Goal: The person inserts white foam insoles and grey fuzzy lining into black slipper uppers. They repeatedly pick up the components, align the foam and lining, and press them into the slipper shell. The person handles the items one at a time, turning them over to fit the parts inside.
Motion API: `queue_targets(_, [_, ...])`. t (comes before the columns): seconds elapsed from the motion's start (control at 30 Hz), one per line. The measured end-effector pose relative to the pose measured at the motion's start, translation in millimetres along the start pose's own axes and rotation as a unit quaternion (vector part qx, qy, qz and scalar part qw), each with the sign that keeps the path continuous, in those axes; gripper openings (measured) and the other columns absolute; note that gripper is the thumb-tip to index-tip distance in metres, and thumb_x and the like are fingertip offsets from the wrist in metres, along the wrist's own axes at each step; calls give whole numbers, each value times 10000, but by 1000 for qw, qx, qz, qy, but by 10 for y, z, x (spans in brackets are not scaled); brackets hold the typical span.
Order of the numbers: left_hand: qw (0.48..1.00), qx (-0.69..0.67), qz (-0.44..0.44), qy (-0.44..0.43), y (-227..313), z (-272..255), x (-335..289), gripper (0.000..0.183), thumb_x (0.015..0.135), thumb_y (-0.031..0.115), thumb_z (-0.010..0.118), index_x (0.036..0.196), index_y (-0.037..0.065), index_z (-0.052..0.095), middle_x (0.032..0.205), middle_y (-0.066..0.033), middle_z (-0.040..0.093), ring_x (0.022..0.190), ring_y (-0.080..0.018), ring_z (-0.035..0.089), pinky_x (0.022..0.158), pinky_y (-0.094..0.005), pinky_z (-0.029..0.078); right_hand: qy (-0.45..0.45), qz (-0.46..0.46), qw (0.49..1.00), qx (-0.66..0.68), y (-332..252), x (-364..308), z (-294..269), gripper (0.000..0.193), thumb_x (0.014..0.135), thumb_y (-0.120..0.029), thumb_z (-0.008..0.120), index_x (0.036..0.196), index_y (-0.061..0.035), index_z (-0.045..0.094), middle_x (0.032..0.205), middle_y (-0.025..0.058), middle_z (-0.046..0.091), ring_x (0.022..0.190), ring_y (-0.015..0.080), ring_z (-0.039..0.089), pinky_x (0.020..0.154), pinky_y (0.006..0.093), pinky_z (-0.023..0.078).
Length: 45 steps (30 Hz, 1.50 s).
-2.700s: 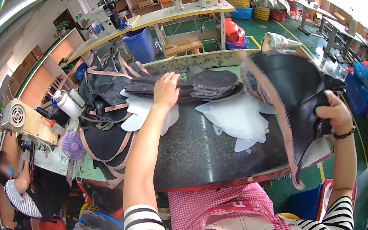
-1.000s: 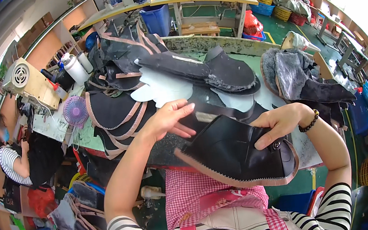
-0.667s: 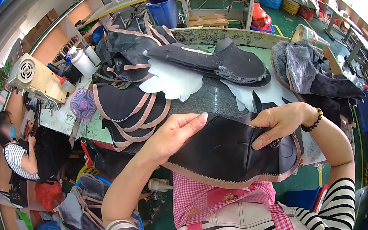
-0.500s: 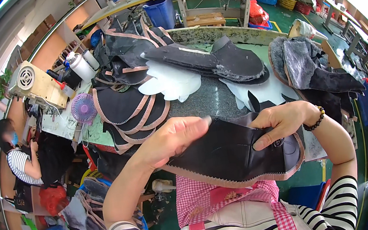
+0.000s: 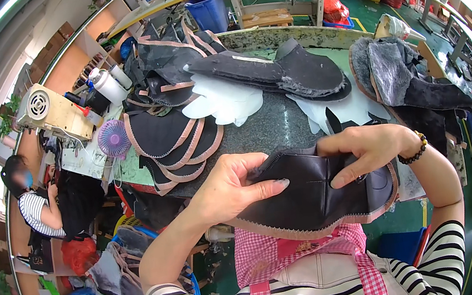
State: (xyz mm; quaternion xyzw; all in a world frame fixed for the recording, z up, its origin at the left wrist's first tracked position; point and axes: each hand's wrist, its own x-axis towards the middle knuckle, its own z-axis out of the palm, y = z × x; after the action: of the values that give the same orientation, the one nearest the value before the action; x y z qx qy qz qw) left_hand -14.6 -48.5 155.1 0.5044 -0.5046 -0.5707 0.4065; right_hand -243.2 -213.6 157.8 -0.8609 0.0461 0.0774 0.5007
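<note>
A stitched black leather boot upper piece [image 5: 308, 188] with a pinkish-brown zigzag edge spans both hands in front of my apron. My left hand [image 5: 235, 187] pinches its upper left edge, thumb on the face and fingers tucked behind. On its right part, my right hand [image 5: 369, 153] grips with the thumb on top and the fingers over the upper edge. Seam lines cross the middle of the piece. Just beyond lie a stack of grey fur-lined dark pieces [image 5: 274, 73] and white scalloped sheets [image 5: 220, 98].
Fanned black pieces with brown edging [image 5: 168, 136] lie at left, beside a purple fan [image 5: 113, 138]. A sewing machine [image 5: 56, 112] stands further left, near a seated co-worker [image 5: 38, 199]. Grey fur pieces [image 5: 391, 71] lie at right. A blue bin [image 5: 208, 15] stands behind the table.
My left hand, whose thumb was lifted over the piece, has come down and now pinches its upper left edge. The right hand keeps its grip, with the piece shifted slightly.
</note>
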Motion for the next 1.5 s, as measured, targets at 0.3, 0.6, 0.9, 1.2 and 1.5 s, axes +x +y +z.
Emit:
queue_targets(0.3, [999, -6, -27, -26, 36, 117, -102, 307, 805, 101, 753, 1049, -30, 621, 918, -22, 662, 840, -57, 572, 744, -240, 493, 156, 48, 986, 35, -384, 14, 303, 327, 844, -264, 728, 818, 26, 580, 567, 55, 437, 564, 90, 341, 493, 299, 353])
queue_targets(0.6, [989, 110, -91, -48, -191, -50, -382, 279, 740, 72, 764, 984, -23, 668, 822, -73, 685, 726, -83, 606, 673, -273, 494, 159, 90, 983, -24, -406, 10, 357, 458, 811, -248, 767, 637, -6, 420, 541, 16, 310, 563, 61, 253, 441, 290, 242])
queue_targets(0.9, [926, 348, 141, -31, -224, -56, -396, 278, 718, -15, 771, 986, 3, 700, 913, -41, 710, 834, -74, 598, 759, -270, 498, 128, 4, 989, -76, -461, 87, 551, 325, 773, -257, 769, 732, -3, 569, 560, 150, 534, 500, 319, 551, 465, 358, 402])
queue_targets(1.2, [993, 86, -6, -78, -453, 58, -630, 264, 678, -76, 750, 934, -43, 692, 868, -121, 720, 773, -150, 685, 709, -285, 538, -39, 126, 989, -61, -228, 39, 401, 575, 665, -434, 786, 981, 31, 666, 808, 156, 703, 785, 276, 685, 716, 338, 532])
queue_targets(1.5, [993, 63, 45, -91, -654, -23, -707, 271, 667, -40, 790, 925, -32, 707, 856, -111, 718, 759, -154, 681, 689, -280, 534, 18, 75, 997, -17, -152, -61, 503, 329, 715, -285, 815, 795, -11, 651, 648, 80, 662, 575, 171, 637, 521, 302, 463])
